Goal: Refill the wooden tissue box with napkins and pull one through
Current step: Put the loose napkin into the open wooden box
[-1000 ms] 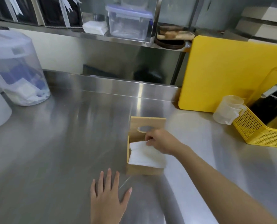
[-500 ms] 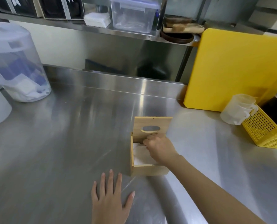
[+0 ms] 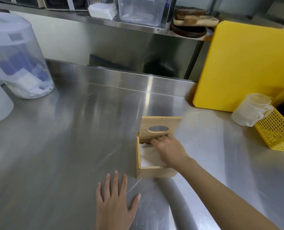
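The wooden tissue box [image 3: 156, 172] stands open on the steel counter [image 3: 63, 146], its lid [image 3: 160, 128] with an oval slot tilted up at the back. White napkins [image 3: 146, 155] lie inside the box. My right hand [image 3: 169, 151] rests palm down on the napkins, fingers reaching toward the back wall under the lid; whether it pinches a napkin I cannot tell. My left hand [image 3: 115, 205] lies flat on the counter with fingers spread, a little in front and left of the box, touching nothing else.
A yellow cutting board [image 3: 247, 67] leans at the back right, with a plastic measuring cup [image 3: 250, 110] and a yellow mesh basket [image 3: 277, 131] in front of it. A clear lidded bin [image 3: 20, 60] stands at the left. A shelf above holds spare napkins [image 3: 103, 10] and a clear tub [image 3: 142, 10].
My right hand pushed the napkin stack down from the box's top edge into the box and now lies deeper inside. My left hand stayed flat on the counter.
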Motion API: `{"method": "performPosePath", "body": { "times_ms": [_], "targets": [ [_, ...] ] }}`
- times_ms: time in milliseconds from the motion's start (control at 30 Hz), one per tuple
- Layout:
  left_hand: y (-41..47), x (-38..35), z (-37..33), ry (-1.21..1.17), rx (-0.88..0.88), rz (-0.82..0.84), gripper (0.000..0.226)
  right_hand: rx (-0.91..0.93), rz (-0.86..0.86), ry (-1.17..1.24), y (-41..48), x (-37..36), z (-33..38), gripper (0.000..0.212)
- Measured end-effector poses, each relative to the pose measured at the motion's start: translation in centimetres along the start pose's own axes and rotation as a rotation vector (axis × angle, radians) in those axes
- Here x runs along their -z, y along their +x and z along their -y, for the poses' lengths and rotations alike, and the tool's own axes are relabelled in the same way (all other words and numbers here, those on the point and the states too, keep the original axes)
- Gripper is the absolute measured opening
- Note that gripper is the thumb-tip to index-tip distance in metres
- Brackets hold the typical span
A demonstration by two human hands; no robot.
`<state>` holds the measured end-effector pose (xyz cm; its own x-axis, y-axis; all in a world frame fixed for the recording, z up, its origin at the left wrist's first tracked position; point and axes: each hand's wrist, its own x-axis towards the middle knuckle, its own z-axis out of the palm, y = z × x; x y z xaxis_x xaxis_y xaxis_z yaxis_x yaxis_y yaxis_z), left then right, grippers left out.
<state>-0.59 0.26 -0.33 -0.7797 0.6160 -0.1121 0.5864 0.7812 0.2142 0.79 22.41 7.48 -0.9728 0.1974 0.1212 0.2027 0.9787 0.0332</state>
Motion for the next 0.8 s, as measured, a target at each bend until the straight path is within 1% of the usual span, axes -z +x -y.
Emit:
{"method": "performPosePath", "body": {
  "times_ms": [67,167,233,300,367,467,533,633,700,733,800],
  "targets": [
    [0.0,0.0,0.0,-0.005,0.001,-0.003,0.074,-0.027,-0.007,0.020,0.0,-0.2,-0.1,0.035],
    [0.0,0.1,0.0,-0.009,0.001,0.003,0.074,-0.133,0.005,0.210,-0.2,-0.5,-0.6,0.021],
    [-0.1,0.2,0.0,-0.003,-0.002,0.012,0.074,-0.182,-0.017,0.285,-0.2,-0.5,-1.1,0.017],
    [-0.2,0.2,0.0,-0.002,-0.004,0.013,0.074,-0.166,-0.016,0.274,-0.1,-0.2,-1.0,0.014],
    [-0.2,0.2,0.0,-0.004,-0.001,0.009,0.073,-0.135,0.042,0.229,0.0,0.2,-0.6,0.013],
    [-0.2,0.1,0.0,-0.004,0.001,-0.001,0.073,-0.057,0.116,0.077,-0.2,0.4,-0.2,0.024],
    [-0.2,0.1,0.0,0.000,0.001,-0.001,0.073,-0.005,0.070,0.009,-0.7,0.4,0.0,0.033],
    [-0.2,0.2,-0.1,-0.001,-0.001,-0.002,0.072,0.002,0.012,0.014,-1.4,0.9,0.2,0.031],
    [-0.2,0.2,-0.1,-0.002,0.000,-0.001,0.072,-0.003,0.050,0.029,-2.1,1.8,0.4,0.028],
    [-0.2,0.3,-0.1,-0.001,-0.002,-0.001,0.072,-0.007,0.097,0.076,-2.2,2.4,0.7,0.027],
    [-0.2,0.2,-0.1,0.000,-0.006,-0.002,0.072,-0.052,0.263,0.209,-2.2,3.3,0.9,0.030]
  ]
}}
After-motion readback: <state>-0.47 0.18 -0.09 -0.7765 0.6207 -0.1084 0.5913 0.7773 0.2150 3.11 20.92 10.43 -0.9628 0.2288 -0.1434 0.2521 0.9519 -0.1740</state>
